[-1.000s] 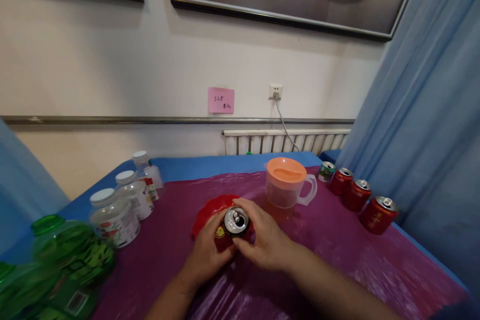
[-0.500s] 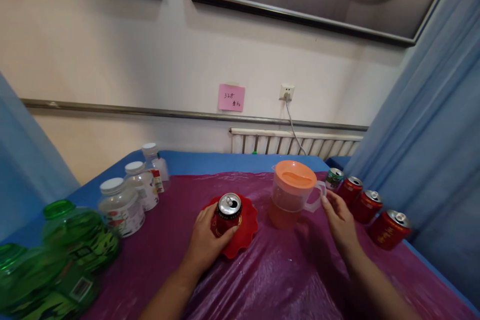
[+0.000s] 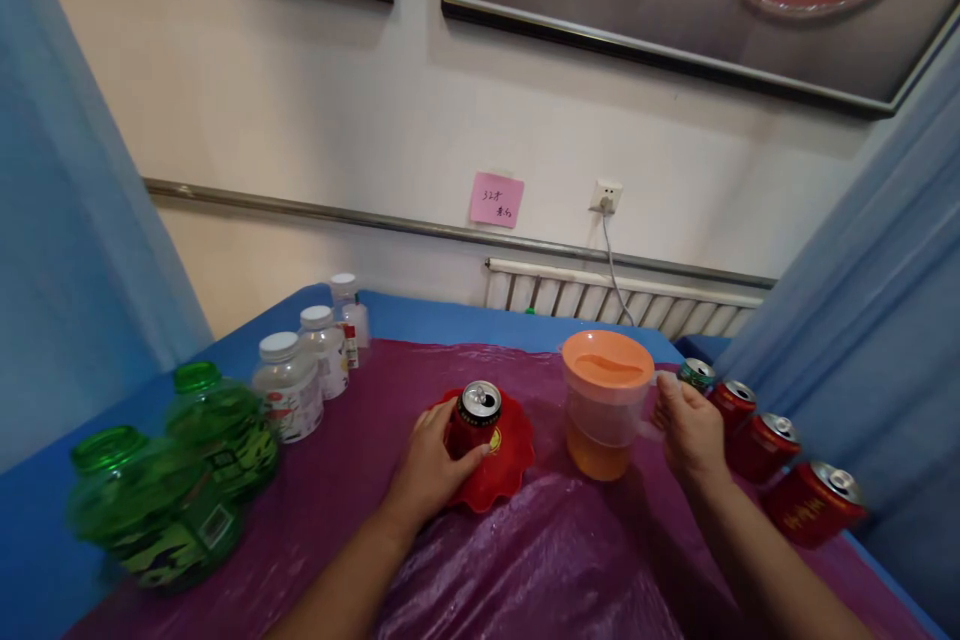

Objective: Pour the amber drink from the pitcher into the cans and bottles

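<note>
Left hand (image 3: 429, 465): curled around the red metal can (image 3: 474, 417), lower centre, upright on a scalloped red plastic dish (image 3: 510, 465).
Right hand (image 3: 688, 430): gripping the handle of the clear, orange-lidded pitcher (image 3: 604, 405), centre right.

Writing on pink paper wall note (image 3: 496, 200) too small to read; translucent plastic pitcher's handle (image 3: 654, 407) hidden behind right hand (image 3: 688, 428).

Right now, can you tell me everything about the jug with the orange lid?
The jug is see-through plastic with a flat, round orange lid shut on top. Orange liquid fills about its bottom third. It stands upright on the shiny purple table cover, just right of the red dish. Its clear handle points right, and the right hand is closed around it.
</note>
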A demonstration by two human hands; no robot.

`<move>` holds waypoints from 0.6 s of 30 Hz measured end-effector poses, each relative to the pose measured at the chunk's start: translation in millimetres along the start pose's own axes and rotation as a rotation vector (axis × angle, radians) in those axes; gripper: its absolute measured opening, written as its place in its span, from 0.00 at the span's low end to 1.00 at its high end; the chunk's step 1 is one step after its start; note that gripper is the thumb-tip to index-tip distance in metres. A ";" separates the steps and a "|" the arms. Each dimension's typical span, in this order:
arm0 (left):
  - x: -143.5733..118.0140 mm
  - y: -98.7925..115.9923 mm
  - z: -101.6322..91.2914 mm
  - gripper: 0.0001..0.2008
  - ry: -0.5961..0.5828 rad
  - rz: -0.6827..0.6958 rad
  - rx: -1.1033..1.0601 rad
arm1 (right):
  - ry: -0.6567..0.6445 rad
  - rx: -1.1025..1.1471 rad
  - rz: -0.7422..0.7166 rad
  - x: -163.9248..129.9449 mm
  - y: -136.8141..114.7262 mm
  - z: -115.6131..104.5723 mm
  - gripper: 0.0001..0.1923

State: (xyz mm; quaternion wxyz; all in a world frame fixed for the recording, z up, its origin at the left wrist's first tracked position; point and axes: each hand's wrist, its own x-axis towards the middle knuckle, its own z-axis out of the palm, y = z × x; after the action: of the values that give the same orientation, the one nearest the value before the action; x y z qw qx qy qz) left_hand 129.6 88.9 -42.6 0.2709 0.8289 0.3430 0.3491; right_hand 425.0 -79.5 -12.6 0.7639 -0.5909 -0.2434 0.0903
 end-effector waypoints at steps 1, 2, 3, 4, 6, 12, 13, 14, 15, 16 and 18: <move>-0.6 -0.5 0.4 0.31 0.001 0.000 0.003 | -0.002 -0.004 -0.002 0.2 -5.4 -1.5 0.27; -1.3 -0.9 1.0 0.32 0.003 -0.001 0.006 | -0.004 -0.009 -0.002 0.1 -11.3 -3.3 0.27; -2.3 -1.4 1.6 0.32 0.002 -0.004 0.007 | -0.007 -0.021 -0.003 -0.6 -17.7 -5.2 0.26; -3.5 -1.8 2.2 0.32 0.002 -0.007 0.007 | -0.013 -0.044 -0.005 -1.8 -24.4 -7.1 0.26; -6.1 -2.4 3.2 0.33 0.001 -0.014 0.008 | -0.031 -0.135 -0.021 -5.5 -38.3 -9.6 0.25; -11.3 -2.0 5.2 0.32 0.013 -0.028 0.050 | -0.171 -0.426 -0.143 -18.2 -75.5 0.1 0.26; -11.6 -1.4 5.3 0.32 0.007 -0.020 0.051 | -0.191 -0.458 -0.161 -19.1 -80.2 3.9 0.27; -11.8 -0.4 5.2 0.32 0.001 -0.014 0.052 | -0.209 -0.485 -0.174 -19.6 -84.3 7.8 0.27; -12.0 0.9 4.9 0.32 -0.006 -0.009 0.053 | -0.227 -0.508 -0.184 -19.6 -87.8 11.5 0.27; -12.2 2.4 4.3 0.32 -0.015 -0.005 0.056 | -0.250 -0.532 -0.193 -19.2 -90.6 14.9 0.27; -12.8 5.8 2.5 0.33 -0.029 -0.005 0.063 | -0.283 -0.587 -0.223 -17.7 -94.4 20.7 0.26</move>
State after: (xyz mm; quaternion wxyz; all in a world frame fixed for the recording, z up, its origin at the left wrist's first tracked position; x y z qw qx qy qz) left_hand 127.0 75.1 -45.2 0.2506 0.8411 0.3519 0.3255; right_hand 385.6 -96.3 75.8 0.5252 -0.7368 -0.4256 0.0136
